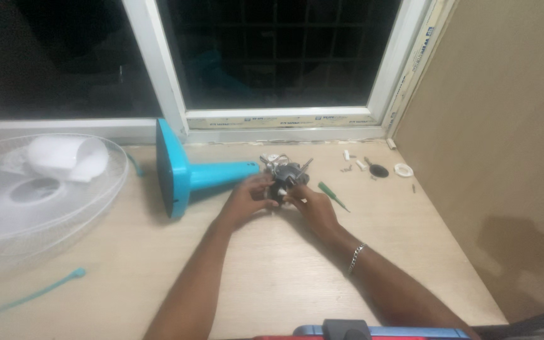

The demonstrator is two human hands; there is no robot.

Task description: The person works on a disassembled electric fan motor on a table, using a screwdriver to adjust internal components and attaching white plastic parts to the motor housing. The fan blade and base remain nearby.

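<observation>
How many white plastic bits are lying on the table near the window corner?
3 that I can make out: a short white cylinder by the sill, a second white piece just right of it, and a white ring farthest right. Smaller ones may be hidden.

Bare forearms, silver chain bracelet (pixel 356 257), right wrist

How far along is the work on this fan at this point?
Done: the white grille and blade lie off to the left, and small parts are spread near the window. In hand: left hand and right hand grip the bare motor on the blue stand. Left: the green screwdriver lies unused; nothing is reassembled.
</observation>
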